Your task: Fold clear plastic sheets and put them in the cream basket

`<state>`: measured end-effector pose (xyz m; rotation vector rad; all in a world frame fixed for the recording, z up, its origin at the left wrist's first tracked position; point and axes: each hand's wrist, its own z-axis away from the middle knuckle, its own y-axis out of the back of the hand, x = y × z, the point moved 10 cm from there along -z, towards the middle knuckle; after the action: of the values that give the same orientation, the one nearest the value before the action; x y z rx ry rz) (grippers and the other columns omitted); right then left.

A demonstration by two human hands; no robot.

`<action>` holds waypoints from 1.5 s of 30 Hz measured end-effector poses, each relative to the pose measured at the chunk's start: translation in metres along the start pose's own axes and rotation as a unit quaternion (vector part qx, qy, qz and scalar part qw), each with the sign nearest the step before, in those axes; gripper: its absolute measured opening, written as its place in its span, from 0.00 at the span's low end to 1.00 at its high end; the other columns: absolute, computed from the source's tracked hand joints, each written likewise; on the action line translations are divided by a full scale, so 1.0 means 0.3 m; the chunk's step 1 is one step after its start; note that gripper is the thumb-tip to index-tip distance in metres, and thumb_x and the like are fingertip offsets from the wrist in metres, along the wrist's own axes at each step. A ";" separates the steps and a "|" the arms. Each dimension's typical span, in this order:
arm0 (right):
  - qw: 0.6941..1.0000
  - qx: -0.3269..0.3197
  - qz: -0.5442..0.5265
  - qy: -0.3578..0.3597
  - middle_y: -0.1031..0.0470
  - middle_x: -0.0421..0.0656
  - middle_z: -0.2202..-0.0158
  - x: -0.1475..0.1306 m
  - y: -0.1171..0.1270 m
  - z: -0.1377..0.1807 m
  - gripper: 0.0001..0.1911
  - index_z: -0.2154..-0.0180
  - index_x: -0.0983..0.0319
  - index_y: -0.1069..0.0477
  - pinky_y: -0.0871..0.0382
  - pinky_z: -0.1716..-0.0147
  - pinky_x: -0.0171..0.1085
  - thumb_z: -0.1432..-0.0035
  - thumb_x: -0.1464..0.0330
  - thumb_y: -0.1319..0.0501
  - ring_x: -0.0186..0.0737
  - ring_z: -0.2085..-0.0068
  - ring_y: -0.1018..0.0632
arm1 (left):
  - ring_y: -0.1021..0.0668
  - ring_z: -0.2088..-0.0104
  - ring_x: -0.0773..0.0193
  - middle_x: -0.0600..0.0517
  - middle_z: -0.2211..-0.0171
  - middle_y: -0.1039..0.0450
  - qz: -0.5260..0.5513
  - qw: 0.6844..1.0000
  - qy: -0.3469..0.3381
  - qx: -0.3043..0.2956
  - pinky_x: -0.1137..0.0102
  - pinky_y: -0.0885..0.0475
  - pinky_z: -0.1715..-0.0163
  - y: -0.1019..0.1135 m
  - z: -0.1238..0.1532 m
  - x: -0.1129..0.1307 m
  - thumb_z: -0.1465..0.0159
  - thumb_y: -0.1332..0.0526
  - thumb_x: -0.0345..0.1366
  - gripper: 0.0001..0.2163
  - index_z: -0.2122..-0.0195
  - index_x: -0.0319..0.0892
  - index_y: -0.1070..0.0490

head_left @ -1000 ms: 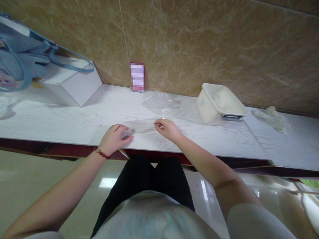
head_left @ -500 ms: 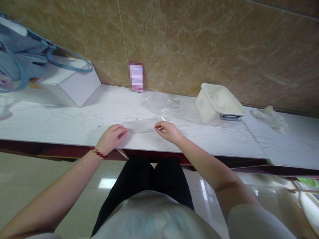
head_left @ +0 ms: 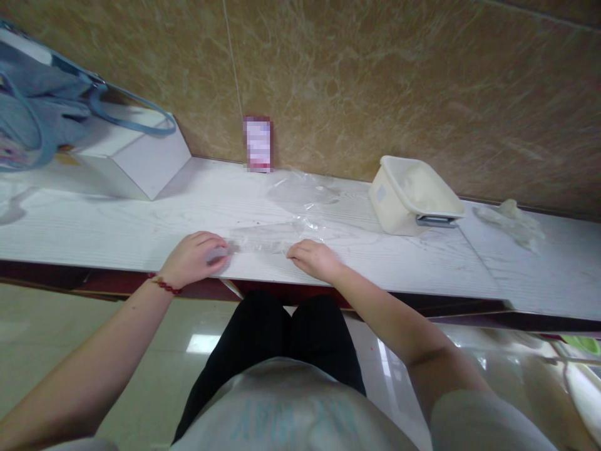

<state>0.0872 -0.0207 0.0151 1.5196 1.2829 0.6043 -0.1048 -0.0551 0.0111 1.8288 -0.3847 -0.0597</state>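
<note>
Our left hand [head_left: 195, 257] pinches the left end of the thin clear plastic sheet [head_left: 263, 238]. The sheet lies pulled flat by the near edge of the white wooden table [head_left: 117, 232]. Our right hand [head_left: 313, 258] rests on its right end; we cannot tell if it grips. The far part is crinkled.
</note>
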 end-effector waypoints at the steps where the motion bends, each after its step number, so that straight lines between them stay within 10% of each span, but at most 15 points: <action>1: 1.000 0.002 -0.001 0.000 0.25 0.41 0.62 -0.002 0.001 -0.002 0.10 0.62 0.60 0.29 0.34 0.59 0.34 0.43 0.71 0.48 0.35 0.59 0.27 | 0.27 0.61 0.59 0.49 0.64 0.27 0.002 1.000 0.004 0.002 0.65 0.34 0.58 0.003 0.003 -0.009 0.46 0.44 0.45 0.12 0.66 0.46 0.28; 27: 0.941 0.131 -0.252 -0.181 0.28 0.40 0.68 0.092 0.048 -0.134 0.04 0.67 0.61 0.35 0.30 0.70 0.30 0.48 0.70 0.45 0.30 0.69 0.25 | 0.28 0.59 0.51 0.45 0.62 0.28 -0.037 0.994 0.079 0.070 0.58 0.36 0.59 -0.024 -0.108 0.161 0.48 0.42 0.46 0.17 0.62 0.41 0.30; 45: 0.972 0.071 -0.165 -0.154 0.26 0.41 0.66 0.092 0.016 -0.040 0.07 0.67 0.61 0.31 0.31 0.67 0.30 0.49 0.74 0.45 0.31 0.66 0.25 | 0.27 0.63 0.60 0.51 0.68 0.25 -0.050 0.998 0.029 0.027 0.65 0.37 0.61 -0.020 -0.025 -0.027 0.40 0.49 0.43 0.13 0.70 0.46 0.26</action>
<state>0.0874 0.0096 0.0177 1.4059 1.3154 0.0594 -0.1094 -0.0443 0.0063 1.8980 -0.2567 -0.0647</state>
